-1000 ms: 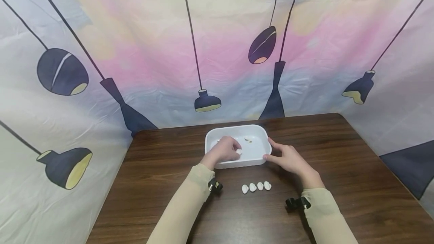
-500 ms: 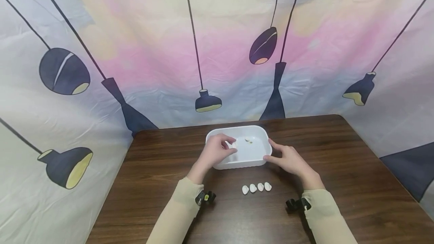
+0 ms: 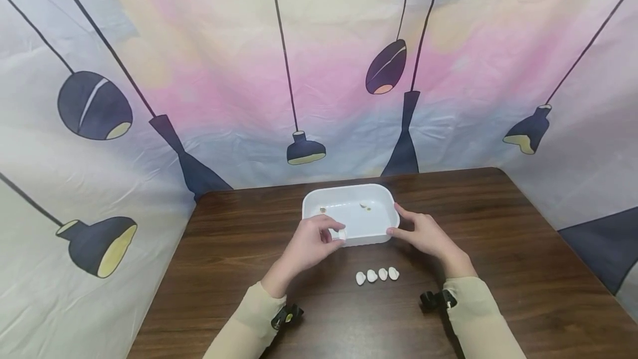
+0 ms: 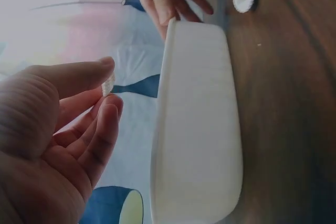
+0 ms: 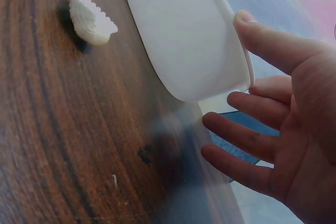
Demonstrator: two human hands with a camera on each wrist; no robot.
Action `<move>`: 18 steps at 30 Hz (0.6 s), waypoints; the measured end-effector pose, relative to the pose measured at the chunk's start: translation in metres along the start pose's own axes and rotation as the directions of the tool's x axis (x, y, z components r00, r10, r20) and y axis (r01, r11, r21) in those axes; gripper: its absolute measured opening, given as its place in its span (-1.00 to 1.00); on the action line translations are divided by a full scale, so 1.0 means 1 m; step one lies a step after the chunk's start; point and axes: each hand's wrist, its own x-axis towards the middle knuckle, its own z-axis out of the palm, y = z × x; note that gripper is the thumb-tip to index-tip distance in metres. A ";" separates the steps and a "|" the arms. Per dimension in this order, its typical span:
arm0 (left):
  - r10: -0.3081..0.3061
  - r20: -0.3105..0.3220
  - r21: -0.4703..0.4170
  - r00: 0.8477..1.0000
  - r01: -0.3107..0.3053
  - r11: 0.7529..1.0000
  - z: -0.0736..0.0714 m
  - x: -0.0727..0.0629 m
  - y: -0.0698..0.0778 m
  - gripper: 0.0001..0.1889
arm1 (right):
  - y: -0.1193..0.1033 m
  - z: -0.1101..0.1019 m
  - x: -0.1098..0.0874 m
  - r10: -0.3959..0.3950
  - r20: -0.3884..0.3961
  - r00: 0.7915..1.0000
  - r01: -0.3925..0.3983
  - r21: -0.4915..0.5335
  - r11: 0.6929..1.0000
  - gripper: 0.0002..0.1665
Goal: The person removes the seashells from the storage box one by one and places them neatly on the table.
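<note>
My left hand (image 3: 310, 241) pinches a small white seashell (image 3: 342, 234) between thumb and fingertips, just over the near left rim of a white plastic tray (image 3: 366, 225). The left wrist view shows that shell's ribbed edge (image 4: 108, 84) between the thumb and fingers. My right hand (image 3: 423, 230) holds the tray's right end, thumb on the near rim and the index finger farther along the side; the other fingers spread loosely in the right wrist view. Several white seashells (image 3: 371, 276) lie in a row in front of the tray, one seen closer as a ridged shell (image 5: 90, 19).
Inside the tray are a small brownish piece (image 3: 323, 210) at the left and small yellowish pieces (image 3: 366, 206) toward the back. A dark wooden table (image 3: 239, 231) carries everything. Behind its far edge hangs a cloth (image 3: 249, 98) printed with lamps.
My left hand has come up from inside the tray with the seashell and moved toward me and left, to the near rim. The right hand and the row of shells stay put.
</note>
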 end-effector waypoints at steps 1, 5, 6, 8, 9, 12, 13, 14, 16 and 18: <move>0.012 0.013 -0.003 1.000 -0.012 1.000 0.001 -0.002 0.000 -0.74 | 0.000 0.000 0.000 0.001 0.000 1.000 -0.001 0.000 1.000 0.03; 0.047 0.075 0.003 0.996 -0.047 0.999 0.005 -0.011 0.002 -0.75 | 0.001 -0.001 0.001 -0.001 0.002 1.000 0.001 -0.005 1.000 0.03; 0.050 0.094 0.003 0.994 -0.051 0.999 0.007 -0.013 0.003 -0.74 | 0.001 -0.001 0.001 -0.001 0.001 1.000 0.001 -0.007 1.000 0.03; 0.049 0.130 0.006 0.990 -0.050 0.999 0.010 -0.018 0.003 -0.73 | 0.001 -0.002 0.002 -0.006 -0.003 1.000 0.006 -0.010 1.000 0.03; 0.045 0.145 0.004 0.988 -0.046 0.999 0.012 -0.020 0.003 -0.73 | 0.001 -0.002 0.002 -0.008 -0.004 1.000 0.008 -0.011 1.000 0.02; 0.027 0.185 0.012 0.982 -0.030 0.999 0.017 -0.025 0.001 -0.72 | 0.001 -0.003 0.002 -0.011 -0.012 1.000 0.011 -0.011 1.000 0.02; 0.019 0.196 0.017 0.980 -0.023 1.000 0.019 -0.027 0.000 -0.73 | 0.001 -0.002 0.002 -0.011 -0.010 1.000 0.011 -0.009 1.000 0.02; 0.012 0.206 0.022 0.978 -0.017 1.000 0.020 -0.028 0.000 -0.74 | 0.001 -0.002 0.002 -0.010 -0.007 1.000 0.010 -0.009 1.000 0.02; -0.010 0.229 0.032 0.973 0.003 0.999 0.022 -0.031 0.000 -0.75 | 0.001 -0.001 0.000 0.000 -0.001 1.000 0.000 -0.003 1.000 0.03; -0.033 0.250 0.036 0.968 0.025 0.999 0.024 -0.033 0.000 -0.77 | 0.001 0.001 -0.001 0.008 0.007 1.000 -0.008 -0.001 1.000 0.03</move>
